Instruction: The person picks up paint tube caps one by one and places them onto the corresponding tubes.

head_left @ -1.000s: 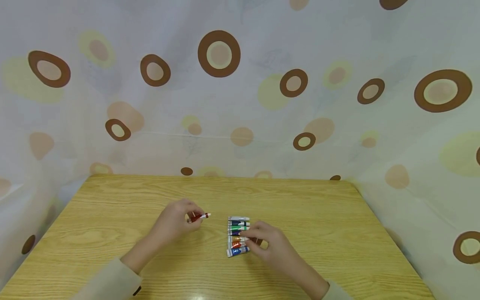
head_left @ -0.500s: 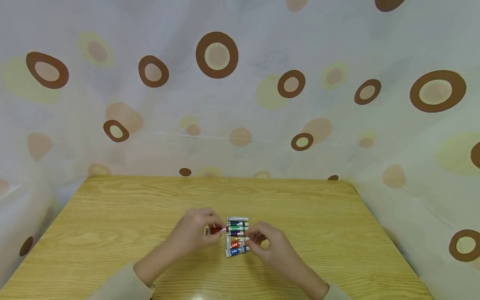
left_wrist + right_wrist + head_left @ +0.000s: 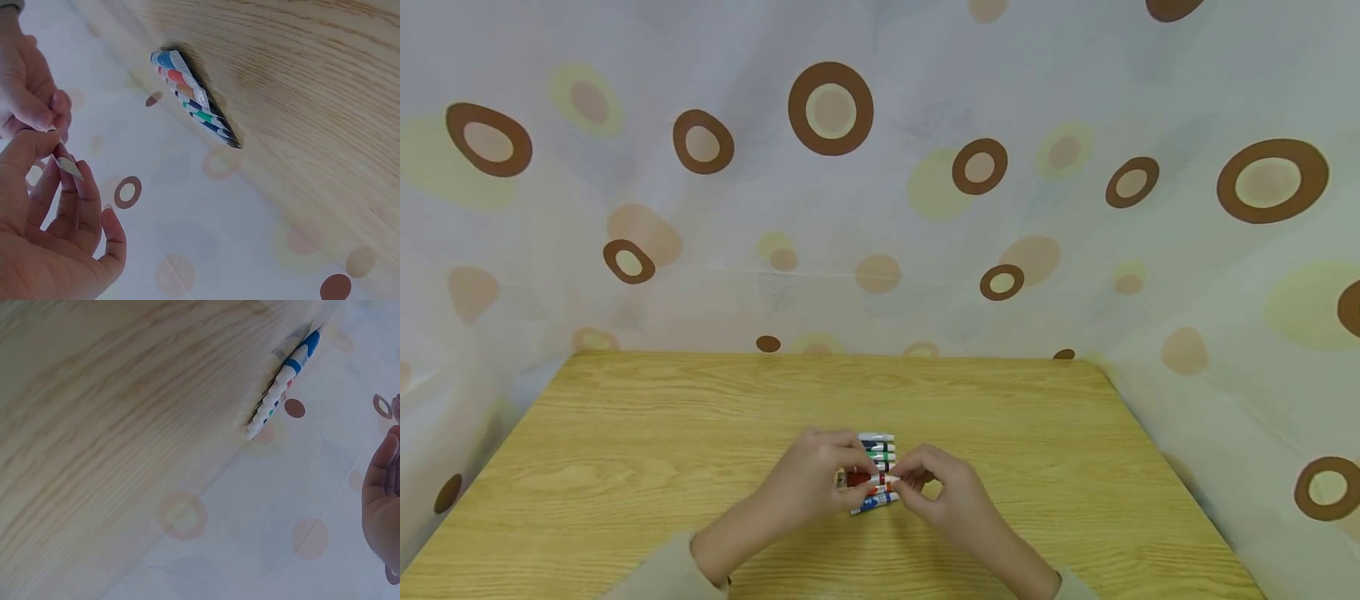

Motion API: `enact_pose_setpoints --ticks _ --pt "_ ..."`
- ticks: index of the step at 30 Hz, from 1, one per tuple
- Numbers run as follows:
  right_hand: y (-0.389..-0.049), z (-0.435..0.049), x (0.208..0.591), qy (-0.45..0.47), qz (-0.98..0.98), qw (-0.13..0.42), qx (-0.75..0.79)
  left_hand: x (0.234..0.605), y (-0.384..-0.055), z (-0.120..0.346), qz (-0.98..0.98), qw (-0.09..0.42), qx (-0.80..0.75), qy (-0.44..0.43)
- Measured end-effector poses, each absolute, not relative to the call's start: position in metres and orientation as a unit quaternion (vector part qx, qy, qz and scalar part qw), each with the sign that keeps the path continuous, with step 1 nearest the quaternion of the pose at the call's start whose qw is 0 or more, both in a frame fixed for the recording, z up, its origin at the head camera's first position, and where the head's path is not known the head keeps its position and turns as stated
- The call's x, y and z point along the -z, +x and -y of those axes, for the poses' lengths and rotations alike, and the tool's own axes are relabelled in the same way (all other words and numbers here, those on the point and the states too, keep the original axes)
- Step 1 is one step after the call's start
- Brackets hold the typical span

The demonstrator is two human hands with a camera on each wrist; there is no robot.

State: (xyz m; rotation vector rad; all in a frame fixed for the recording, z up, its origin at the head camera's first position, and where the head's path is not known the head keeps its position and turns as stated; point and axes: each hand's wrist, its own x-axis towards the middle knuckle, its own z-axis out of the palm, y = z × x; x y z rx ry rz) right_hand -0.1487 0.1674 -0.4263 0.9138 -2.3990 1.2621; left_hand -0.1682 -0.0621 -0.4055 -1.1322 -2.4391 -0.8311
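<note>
A dark red paint tube [image 3: 857, 479] with a white cap is held up in my left hand [image 3: 812, 479], pinched between thumb and fingers. My right hand [image 3: 946, 490] meets it from the right, with thumb and index fingertips pinching at the cap end. In the left wrist view, the pale flat end of the red tube [image 3: 70, 167] sticks out past the left fingers. Under the hands, a row of several paint tubes [image 3: 880, 502] lies side by side on the table, caps to the right; the left hand partly hides them in the head view.
The wooden table [image 3: 1037, 433] has a light wood grain and spreads out around the row. Behind it and at both sides hangs a pale curtain [image 3: 880, 208] with brown and yellow circles. The blue tube [image 3: 306, 350] lies slightly askew at the row's near end.
My left hand has carried the red paint tube rightward, over the row, until its cap reaches the right fingertips. The right hand has stayed nearly in place.
</note>
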Motion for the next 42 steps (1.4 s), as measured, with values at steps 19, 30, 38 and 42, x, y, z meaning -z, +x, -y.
enact_pose_setpoints --ticks 19,30,38,42 --pt "-0.1424 -0.1698 0.4293 0.323 0.807 0.157 -0.469 0.4106 -0.1657 0.0577 0.834 0.169 0.332 -0.407" --pt "-0.1409 -0.1692 0.4294 0.290 0.812 0.122 -0.492 0.4120 -0.1640 0.0574 0.832 0.202 0.313 -0.410" --pt "-0.1418 -0.1692 0.4308 0.279 0.823 0.114 -0.481 0.4123 -0.1640 0.0584 0.834 0.210 0.299 -0.413" --pt "-0.1412 -0.1696 0.4294 0.278 0.827 0.106 -0.477 0.4128 -0.1643 0.0587 0.835 0.215 0.292 -0.414"
